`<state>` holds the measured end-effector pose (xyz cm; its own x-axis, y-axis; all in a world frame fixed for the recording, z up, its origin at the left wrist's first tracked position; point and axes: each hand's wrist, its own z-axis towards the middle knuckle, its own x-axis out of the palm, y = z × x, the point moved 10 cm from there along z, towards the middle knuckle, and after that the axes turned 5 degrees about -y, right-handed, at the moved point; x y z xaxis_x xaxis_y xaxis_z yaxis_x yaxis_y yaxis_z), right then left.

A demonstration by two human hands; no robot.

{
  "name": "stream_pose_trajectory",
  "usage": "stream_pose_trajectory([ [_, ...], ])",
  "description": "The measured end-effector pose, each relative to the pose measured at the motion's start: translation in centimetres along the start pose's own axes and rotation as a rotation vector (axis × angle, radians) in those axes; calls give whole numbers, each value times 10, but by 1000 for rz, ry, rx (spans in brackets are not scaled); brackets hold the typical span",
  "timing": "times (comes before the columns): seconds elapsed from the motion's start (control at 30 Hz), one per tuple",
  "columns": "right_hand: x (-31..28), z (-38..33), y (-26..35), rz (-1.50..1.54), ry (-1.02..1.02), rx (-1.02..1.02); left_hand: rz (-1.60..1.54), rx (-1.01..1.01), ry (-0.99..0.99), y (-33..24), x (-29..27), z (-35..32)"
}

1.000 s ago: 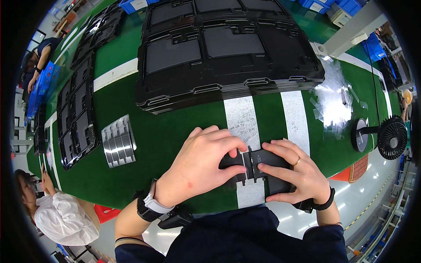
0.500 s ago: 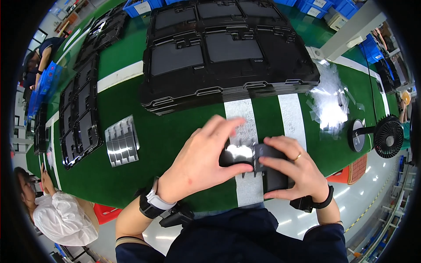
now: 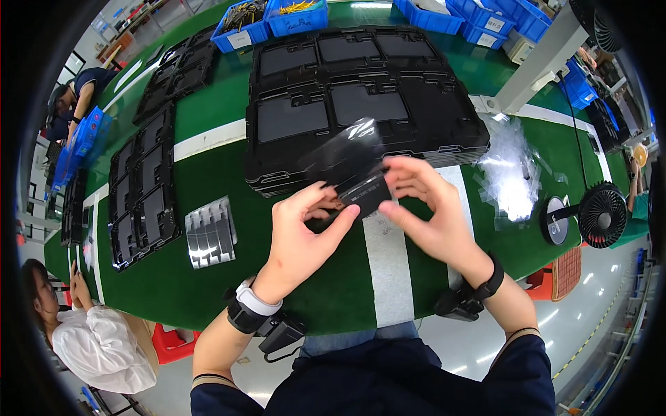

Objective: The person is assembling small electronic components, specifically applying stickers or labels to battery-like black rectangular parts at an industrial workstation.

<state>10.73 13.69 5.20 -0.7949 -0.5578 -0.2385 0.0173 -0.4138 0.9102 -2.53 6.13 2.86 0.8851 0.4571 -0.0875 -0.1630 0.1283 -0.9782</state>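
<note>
A sheet of silver strips (image 3: 211,234) lies on the green tabletop (image 3: 326,295). To its right, the left hand (image 3: 298,225) holds the left end of the dark flat piece (image 3: 368,196), thumb in front, fingers curled behind. The piece is raised and tilted before the black tray stack (image 3: 444,104); clear film (image 3: 356,142) stands above it. The right hand (image 3: 430,204) has thumb and forefinger moderately parted at the right end; blur hides whether they grip.

Small black fan (image 3: 602,218), blue bins (image 3: 300,25), red stool (image 3: 168,347), grey post (image 3: 540,68)
</note>
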Motion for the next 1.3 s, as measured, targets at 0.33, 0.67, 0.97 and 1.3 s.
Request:
stream_pose_trajectory([
  [0.33, 3, -4, -41, 318, 29, 303, 97, 30, -14, 3, -2, 3],
  [0.67, -6, -3, -24, 240, -66, 133, 138, 77, -51, -10, -2, -1],
  [0.97, 1, -5, -36, 506, 17, 331, -185, -34, 98, -1, 8, -5],
  [1.3, 16, -9, -25, 404, 120, 329, -275, -84, 126, 4, 14, -4],
])
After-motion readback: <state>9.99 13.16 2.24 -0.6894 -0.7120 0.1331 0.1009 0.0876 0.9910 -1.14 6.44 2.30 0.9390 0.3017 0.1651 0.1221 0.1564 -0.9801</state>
